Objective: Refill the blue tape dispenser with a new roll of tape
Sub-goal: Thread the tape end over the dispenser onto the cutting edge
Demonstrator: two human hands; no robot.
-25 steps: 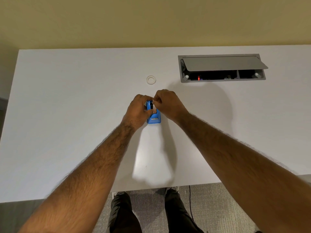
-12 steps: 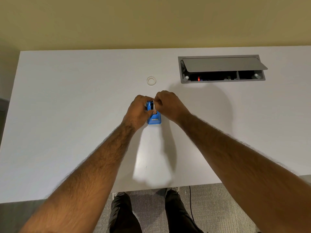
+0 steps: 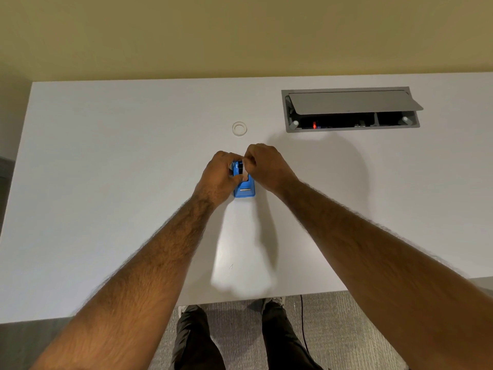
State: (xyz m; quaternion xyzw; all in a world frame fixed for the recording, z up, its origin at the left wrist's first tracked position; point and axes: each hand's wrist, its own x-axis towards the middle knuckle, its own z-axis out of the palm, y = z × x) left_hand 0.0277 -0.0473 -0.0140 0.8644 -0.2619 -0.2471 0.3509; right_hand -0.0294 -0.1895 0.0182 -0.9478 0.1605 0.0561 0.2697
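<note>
The blue tape dispenser (image 3: 244,188) stands on the white table (image 3: 106,182) near its middle, cutter end toward me. My left hand (image 3: 218,177) wraps its left side and holds it. My right hand (image 3: 266,166) is closed over the top right, fingertips pinched at the dark slot where the roll sits; what it pinches is hidden. A small whitish tape ring (image 3: 239,128) lies flat on the table beyond the hands, apart from them.
A grey cable box (image 3: 349,126) with its lid propped up is set into the table at the back right. A yellow wall runs behind the table. My legs and a grey carpet with a black cable show below the table's near edge.
Both hands stay on the dispenser; nothing has visibly moved apart from a slight shift of the view.
</note>
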